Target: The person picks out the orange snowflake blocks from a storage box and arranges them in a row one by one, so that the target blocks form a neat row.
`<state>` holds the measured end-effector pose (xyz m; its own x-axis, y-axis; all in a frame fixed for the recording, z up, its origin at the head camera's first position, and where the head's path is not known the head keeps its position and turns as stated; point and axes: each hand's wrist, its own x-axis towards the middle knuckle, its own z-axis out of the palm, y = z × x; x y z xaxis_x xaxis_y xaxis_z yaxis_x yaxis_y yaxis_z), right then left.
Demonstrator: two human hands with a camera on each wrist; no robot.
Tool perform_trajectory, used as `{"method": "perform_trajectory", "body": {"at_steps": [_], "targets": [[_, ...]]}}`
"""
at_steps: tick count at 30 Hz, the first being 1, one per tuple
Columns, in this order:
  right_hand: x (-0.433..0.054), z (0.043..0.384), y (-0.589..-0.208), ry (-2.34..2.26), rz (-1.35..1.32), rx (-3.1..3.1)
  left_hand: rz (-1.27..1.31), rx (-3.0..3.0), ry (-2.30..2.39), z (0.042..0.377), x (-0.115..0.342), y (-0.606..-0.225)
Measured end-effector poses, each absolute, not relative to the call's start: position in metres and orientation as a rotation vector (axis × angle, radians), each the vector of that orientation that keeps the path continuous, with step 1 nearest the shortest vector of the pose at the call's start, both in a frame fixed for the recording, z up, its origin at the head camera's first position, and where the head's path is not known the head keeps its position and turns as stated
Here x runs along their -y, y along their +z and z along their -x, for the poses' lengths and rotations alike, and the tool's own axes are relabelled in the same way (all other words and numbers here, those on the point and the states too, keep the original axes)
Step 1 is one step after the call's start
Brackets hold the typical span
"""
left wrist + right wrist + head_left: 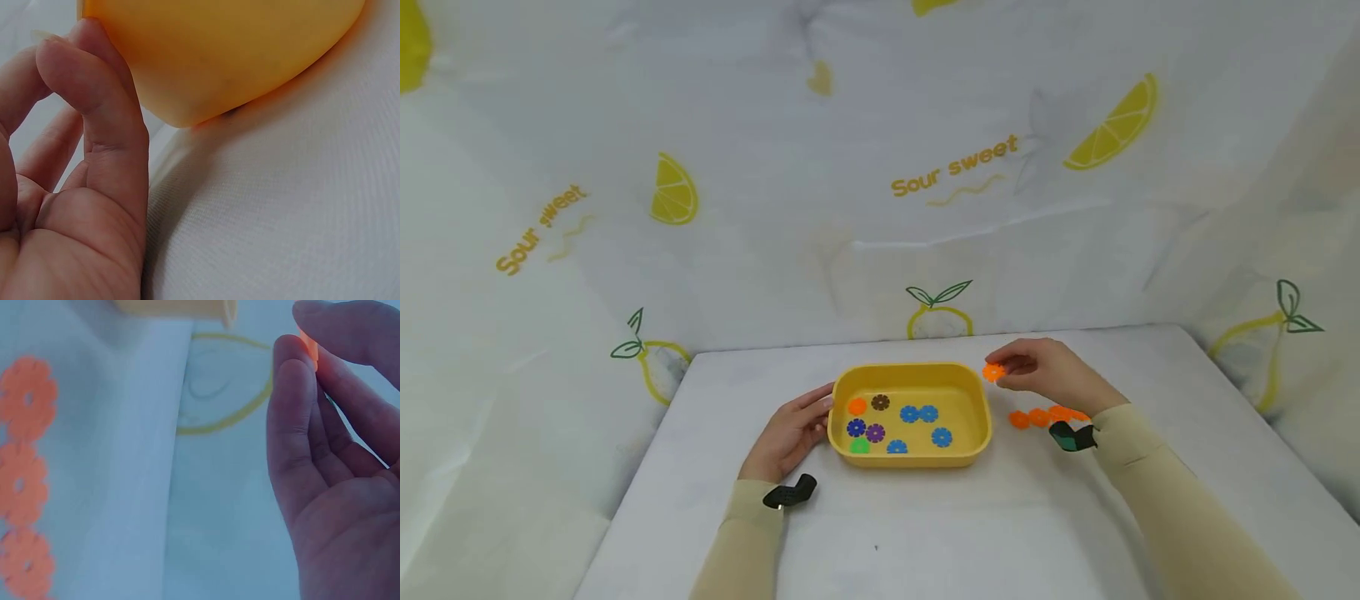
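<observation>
A yellow plastic basin [910, 458] stands on the white table. My left hand [790, 435] holds its left side, fingers and thumb at the rim and wall. Above the table, to the right of the basin, my right hand [1045, 373] pinches an orange snowflake disc [993, 372] between thumb and fingers. In the right wrist view, this disc [309, 347] shows edge-on, partly covered by the fingertips. Below that hand, a row of orange snowflake discs [1039, 417] lies on the table, its right end partly hidden by the wrist strap.
Inside the basin lie several blue discs [942, 437], a brown disc [880, 402], an orange disc [857, 407], a dark blue disc [856, 427], a purple disc [876, 432] and a green disc [860, 447]. A lemon-print cloth [760, 275] hangs behind the table.
</observation>
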<state>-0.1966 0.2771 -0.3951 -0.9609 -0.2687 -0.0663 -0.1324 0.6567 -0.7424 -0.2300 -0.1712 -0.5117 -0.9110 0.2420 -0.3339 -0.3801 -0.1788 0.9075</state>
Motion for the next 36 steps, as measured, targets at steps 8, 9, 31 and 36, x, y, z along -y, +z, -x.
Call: {"method": "perform_trajectory", "body": {"at_steps": [8,9,31,36], "targets": [[-0.328,0.171,-0.419,-1.146,0.130,-2.790,0.160,-1.700,2.140,0.228,0.178,-0.510],[-0.333,0.168,-0.421,-1.128,0.118,-2.808,0.160,-1.697,2.142,0.227,0.179,-0.510],[-0.397,0.142,-0.444,-0.974,0.000,-2.967,0.180,-1.661,2.158,0.223,0.172,-0.510],[-0.403,0.137,-0.452,-0.963,-0.043,-2.955,0.184,-1.644,2.153,0.224,0.169,-0.508]]}}
